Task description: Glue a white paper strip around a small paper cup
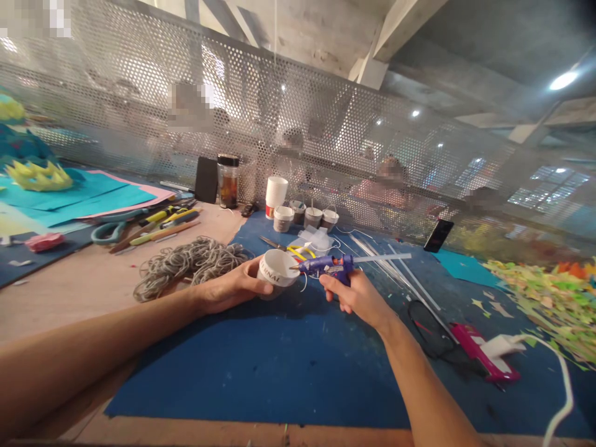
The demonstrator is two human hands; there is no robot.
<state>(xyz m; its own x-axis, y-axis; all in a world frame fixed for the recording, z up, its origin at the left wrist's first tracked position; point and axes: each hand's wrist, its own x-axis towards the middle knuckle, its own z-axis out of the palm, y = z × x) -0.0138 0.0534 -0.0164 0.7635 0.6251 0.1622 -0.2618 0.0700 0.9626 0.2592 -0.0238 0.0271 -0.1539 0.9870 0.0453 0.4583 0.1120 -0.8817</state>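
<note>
Round, pale cup (278, 273) (lettered): your half-curled left hand (244, 280) is holding it, your closed right hand (357, 298) gripping a glue gun (321, 266).

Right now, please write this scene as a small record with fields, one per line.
Left hand: around a white cup
Right hand: grips a blue glue gun
Gun direction: nozzle towards the cup; contact cannot be told
Left of cup: loose grey cord
Far side: stacked white cups before a perforated screen
Work surface: blue mat
Far right: yellow-green scraps
</note>
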